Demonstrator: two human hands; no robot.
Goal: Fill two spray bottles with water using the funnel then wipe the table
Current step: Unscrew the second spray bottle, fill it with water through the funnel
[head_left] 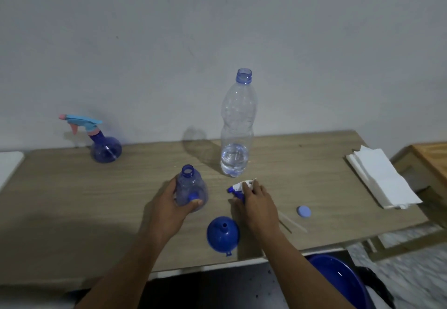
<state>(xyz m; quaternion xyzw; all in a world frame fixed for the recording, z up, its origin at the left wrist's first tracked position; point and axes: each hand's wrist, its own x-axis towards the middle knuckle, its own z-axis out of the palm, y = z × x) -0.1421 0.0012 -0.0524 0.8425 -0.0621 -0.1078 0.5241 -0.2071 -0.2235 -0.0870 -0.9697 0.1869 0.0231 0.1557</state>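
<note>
Pale wood grain is covering the table (72, 200), which is sitting against a grey wall (145, 42). Near the middle of the table, the left hand (174, 202) is gripping the open spray bottle (191, 187) around its round blue-tinted body, thumb pressing on the near side, neck uncapped and pointing up. Just beside it, the right hand (256, 200) is curling over the white-and-blue trigger head (238, 187), which is lying on the table — its thin dip tube (292, 224) seems to be trailing out from under the wrist, though blur is making that hard to confirm.

Toward the front edge, between the two forearms, the blue funnel (223, 233) is resting mouth down with its spout up. Behind the hands, the tall clear water bottle (237, 125) is standing uncapped, holding a little water at the bottom; its light blue cap (303, 211) is lying apart, toward the right edge.

At the back left corner, the second spray bottle (104, 144) is standing with its light-blue and pink trigger head fitted. Folded white paper towels (379, 178) are lying along the right edge, and a blue basin (338, 277) is showing below the front edge.
</note>
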